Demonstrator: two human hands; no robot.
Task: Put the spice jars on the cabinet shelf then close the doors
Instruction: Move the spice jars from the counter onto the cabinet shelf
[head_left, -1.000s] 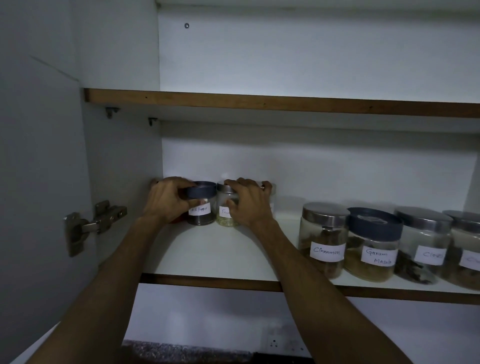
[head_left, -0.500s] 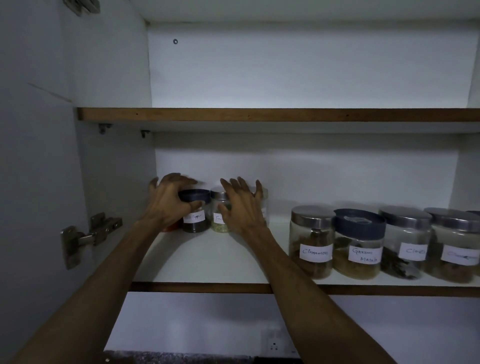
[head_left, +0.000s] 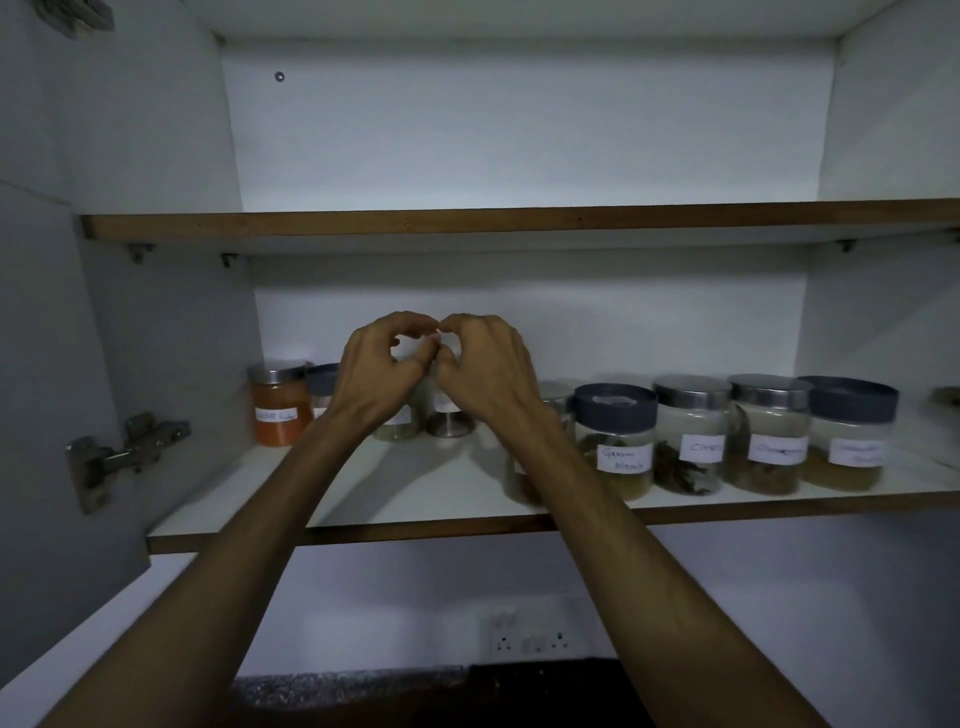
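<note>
Both hands, left hand (head_left: 371, 376) and right hand (head_left: 488, 374), hover with curled, empty grips above the small spice jars (head_left: 397, 426); the open left door (head_left: 36, 364) lies nearest the left.

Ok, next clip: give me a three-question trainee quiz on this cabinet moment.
1. True or false: the left hand and right hand are each gripping a jar.
2. Which jar stands farthest left on the lower shelf? A) Garam Masala jar B) orange-filled jar C) cloves jar
3. Fill in: the left cabinet door is ____.

Key:
1. False; both hands are raised in front of the small jars, fingers curled, holding nothing.
2. B
3. open
</note>
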